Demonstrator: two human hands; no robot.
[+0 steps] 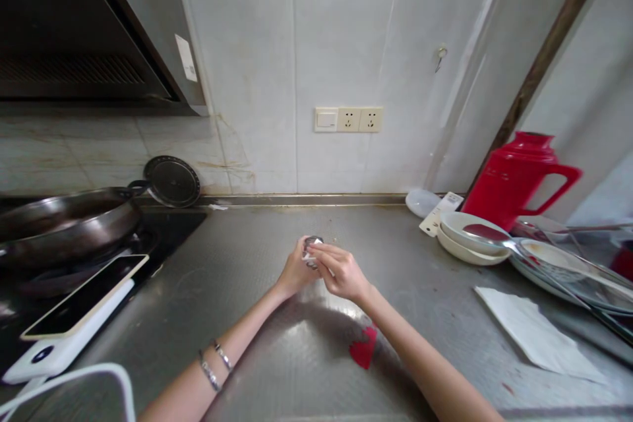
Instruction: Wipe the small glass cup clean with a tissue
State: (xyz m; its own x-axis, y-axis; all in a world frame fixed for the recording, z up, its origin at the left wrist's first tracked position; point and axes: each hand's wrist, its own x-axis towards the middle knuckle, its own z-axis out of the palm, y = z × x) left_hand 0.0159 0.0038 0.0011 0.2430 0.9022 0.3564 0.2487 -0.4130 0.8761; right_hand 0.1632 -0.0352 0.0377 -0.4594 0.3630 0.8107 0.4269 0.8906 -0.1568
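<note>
Both hands meet over the middle of the steel countertop [247, 356]. Wrapped around a small dark-and-white object [311, 246] is my left hand [295, 269], with two bracelets on its forearm. My right hand [341, 271] pinches at the same object from the right, its fingertips pressed on the upper face. The fingers cover much of it, so its kind is unclear. A torn red scrap [364, 347] lies on the counter below my right wrist.
A pan [69, 221] sits on the stove at left, near a phone [86, 297] on a white device with a cable. Stacked bowls [472, 237], plates and utensils, a red thermos jug [514, 178] and a white tissue [539, 336] stand or lie at right.
</note>
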